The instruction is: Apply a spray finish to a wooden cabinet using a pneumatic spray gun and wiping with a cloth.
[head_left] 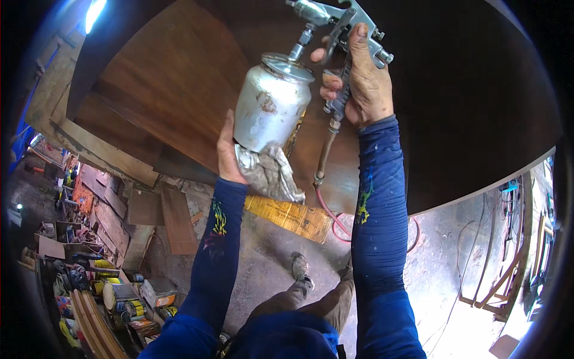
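My right hand (368,81) is wrapped round the handle of a metal spray gun (344,27), its thumb up along the back of the gun. Below the gun's nozzle end hangs its silver paint cup (272,102), stained on the side and slightly tilted. My left hand (229,149) supports the cup low on its left side, with a crumpled, dirty white rag (270,172) pressed under the cup's base. The left fingertips are mostly hidden behind the cup. A red air hose (327,209) runs down from the gun's handle.
A large dark brown wooden panel (472,102) spreads beneath and beyond my hands, with a curved near edge. A yellow printed strip (290,218) lies under it. Paint cans (134,308) and boxes crowd the lower left. Wooden frames (508,281) lean at the right.
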Available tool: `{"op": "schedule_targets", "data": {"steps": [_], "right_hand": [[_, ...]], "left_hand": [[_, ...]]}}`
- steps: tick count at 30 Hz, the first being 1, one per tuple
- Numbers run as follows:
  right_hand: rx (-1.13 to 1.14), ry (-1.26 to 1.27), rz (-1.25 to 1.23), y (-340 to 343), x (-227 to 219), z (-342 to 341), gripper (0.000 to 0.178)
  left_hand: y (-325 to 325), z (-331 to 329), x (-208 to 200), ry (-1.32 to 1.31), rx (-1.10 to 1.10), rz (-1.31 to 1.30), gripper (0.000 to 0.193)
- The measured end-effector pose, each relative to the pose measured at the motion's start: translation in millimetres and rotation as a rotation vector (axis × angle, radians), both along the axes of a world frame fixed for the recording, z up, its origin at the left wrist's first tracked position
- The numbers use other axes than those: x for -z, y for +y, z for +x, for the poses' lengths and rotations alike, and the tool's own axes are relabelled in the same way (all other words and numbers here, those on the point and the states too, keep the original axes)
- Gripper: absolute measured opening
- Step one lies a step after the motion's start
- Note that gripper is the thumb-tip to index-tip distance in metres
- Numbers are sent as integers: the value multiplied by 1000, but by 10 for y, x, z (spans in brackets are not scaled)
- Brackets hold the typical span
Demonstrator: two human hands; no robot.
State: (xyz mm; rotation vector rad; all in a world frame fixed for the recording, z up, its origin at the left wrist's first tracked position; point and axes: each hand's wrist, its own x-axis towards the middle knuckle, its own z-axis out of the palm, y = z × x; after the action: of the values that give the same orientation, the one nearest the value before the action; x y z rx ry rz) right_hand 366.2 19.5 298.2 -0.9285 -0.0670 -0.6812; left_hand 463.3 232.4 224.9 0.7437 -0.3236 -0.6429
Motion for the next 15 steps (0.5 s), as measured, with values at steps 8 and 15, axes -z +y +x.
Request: {"op": "schedule_targets", "data": {"steps": [8, 15], "right_hand": [[3, -67, 39, -106, 153, -244, 60], [29, 61, -38, -136, -123, -180, 58]], "left_hand": [[-85, -249, -15, -91, 61, -11, 47], [-122, -241, 20, -62, -50, 49, 53]]}}
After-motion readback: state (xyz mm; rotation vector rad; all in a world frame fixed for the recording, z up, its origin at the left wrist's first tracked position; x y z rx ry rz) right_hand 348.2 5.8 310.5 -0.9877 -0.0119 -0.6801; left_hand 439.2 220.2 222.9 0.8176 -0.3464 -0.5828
